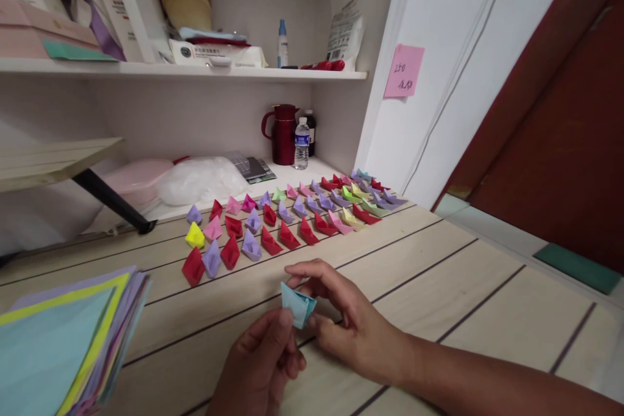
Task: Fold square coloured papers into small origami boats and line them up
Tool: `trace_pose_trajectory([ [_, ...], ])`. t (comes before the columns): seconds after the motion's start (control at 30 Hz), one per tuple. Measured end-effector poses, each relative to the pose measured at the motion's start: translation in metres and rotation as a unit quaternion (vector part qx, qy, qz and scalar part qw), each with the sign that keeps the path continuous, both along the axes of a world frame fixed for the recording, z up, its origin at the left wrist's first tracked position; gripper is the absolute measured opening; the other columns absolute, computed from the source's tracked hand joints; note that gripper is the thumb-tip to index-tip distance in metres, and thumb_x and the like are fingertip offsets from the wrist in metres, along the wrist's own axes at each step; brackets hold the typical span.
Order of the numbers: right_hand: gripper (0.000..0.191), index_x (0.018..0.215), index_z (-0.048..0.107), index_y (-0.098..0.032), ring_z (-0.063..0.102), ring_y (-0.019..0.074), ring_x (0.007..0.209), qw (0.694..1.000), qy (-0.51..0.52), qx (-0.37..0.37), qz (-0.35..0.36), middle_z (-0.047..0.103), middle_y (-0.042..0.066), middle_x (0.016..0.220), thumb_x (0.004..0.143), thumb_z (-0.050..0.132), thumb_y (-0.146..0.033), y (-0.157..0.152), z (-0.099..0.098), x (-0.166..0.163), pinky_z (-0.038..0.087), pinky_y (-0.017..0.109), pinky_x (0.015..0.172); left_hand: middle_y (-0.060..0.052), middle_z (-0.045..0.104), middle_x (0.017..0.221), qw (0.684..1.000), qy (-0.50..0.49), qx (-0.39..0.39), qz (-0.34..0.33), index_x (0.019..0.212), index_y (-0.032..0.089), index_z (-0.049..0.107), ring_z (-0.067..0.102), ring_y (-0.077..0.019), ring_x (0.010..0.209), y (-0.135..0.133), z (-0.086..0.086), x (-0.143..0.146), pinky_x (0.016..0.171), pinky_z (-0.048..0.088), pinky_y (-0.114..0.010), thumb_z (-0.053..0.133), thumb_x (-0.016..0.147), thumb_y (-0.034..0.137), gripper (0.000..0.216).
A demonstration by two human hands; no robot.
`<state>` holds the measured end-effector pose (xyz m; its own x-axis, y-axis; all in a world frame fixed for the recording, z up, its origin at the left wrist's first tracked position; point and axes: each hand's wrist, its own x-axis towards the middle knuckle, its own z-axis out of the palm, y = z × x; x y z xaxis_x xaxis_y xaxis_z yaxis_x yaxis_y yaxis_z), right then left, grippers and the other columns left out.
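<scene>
A small light-blue folded paper piece [297, 305] is held above the wooden table [439, 273] between both hands. My left hand [260, 364] pinches its lower edge with thumb and fingers. My right hand [341, 318] grips its right side, fingers curled around it. Behind them, several small folded paper boats [273, 221] in red, purple, pink, yellow and green stand in rows across the table. A stack of coloured paper sheets [68, 344] lies at the near left.
A red jug [283, 133] and a water bottle [301, 143] stand at the back under a white shelf [195, 71] loaded with packages. A pink sticky note [403, 70] hangs on the wall. A dark red door [560, 130] is at right.
</scene>
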<state>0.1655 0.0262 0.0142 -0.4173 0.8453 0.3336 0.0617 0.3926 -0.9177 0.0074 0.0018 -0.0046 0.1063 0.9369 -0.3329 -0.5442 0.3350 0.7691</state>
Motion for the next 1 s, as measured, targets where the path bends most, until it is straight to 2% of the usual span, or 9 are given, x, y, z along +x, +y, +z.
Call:
trace_pose_trajectory([
  [0.23,0.053,0.128,0.051,-0.028,0.059,0.0158,0.099,1.0,0.017,-0.009,0.0,0.058,0.003,0.114,0.081,0.053,-0.004,0.0011,-0.0012,-0.0014,0.05,0.028,0.084,0.005,0.053,0.048,1.0,-0.006,0.003,0.01,0.053,0.016,0.062,0.046,-0.0073,0.047,0.0,0.0021,0.0026,0.054,0.039,-0.021,0.089,0.055,0.04,0.036],
  [0.4,0.035,0.11,0.054,-0.022,0.06,0.0132,0.085,0.998,0.015,0.039,-0.042,0.062,0.0,0.096,0.08,0.056,-0.004,0.0011,0.0003,-0.005,0.05,0.025,0.077,0.004,0.054,0.048,1.0,0.017,0.004,0.009,0.053,0.016,0.062,0.047,-0.0079,0.047,-0.0008,0.0034,0.0027,0.055,0.039,-0.022,0.089,0.053,0.043,0.038],
  [0.57,0.031,0.096,0.058,-0.019,0.059,0.0141,0.077,0.995,-0.024,0.07,-0.061,0.062,0.0,0.085,0.073,0.055,0.002,0.0011,0.0013,-0.0038,0.049,0.025,0.07,0.004,0.055,0.048,1.0,0.017,-0.003,-0.009,0.054,0.016,0.062,0.05,-0.0084,0.047,0.0009,0.0012,-0.0013,0.054,0.038,-0.021,0.09,0.052,0.043,0.039],
  [0.77,0.025,0.096,0.067,-0.016,0.061,0.0168,0.084,0.993,-0.005,0.113,-0.044,0.063,0.004,0.09,0.077,0.062,-0.002,0.0058,0.0042,-0.0001,0.05,0.029,0.078,0.005,0.055,0.049,1.0,0.001,-0.008,-0.005,0.06,0.015,0.065,0.05,-0.0073,0.047,0.0035,-0.003,-0.0044,0.054,0.038,-0.021,0.089,0.054,0.043,0.037],
  [0.9,0.018,0.095,0.072,-0.016,0.063,0.0169,0.087,0.993,0.021,0.104,-0.043,0.063,0.006,0.093,0.079,0.068,-0.008,0.0075,0.0063,0.0006,0.051,0.029,0.081,0.007,0.054,0.048,1.0,-0.02,-0.009,0.002,0.061,0.016,0.067,0.04,-0.0034,0.042,0.0036,-0.0012,-0.0035,0.055,0.041,-0.023,0.091,0.05,0.041,0.036],
  [1.0,0.02,0.094,0.073,-0.017,0.063,0.0167,0.089,0.994,0.028,0.095,-0.052,0.063,0.006,0.095,0.077,0.072,-0.007,0.0071,0.0069,0.0007,0.051,0.029,0.082,0.006,0.055,0.049,1.0,-0.018,-0.02,0.008,0.059,0.016,0.066,0.044,-0.0043,0.045,0.0028,0.0017,-0.0023,0.056,0.043,-0.022,0.092,0.049,0.039,0.036],
])
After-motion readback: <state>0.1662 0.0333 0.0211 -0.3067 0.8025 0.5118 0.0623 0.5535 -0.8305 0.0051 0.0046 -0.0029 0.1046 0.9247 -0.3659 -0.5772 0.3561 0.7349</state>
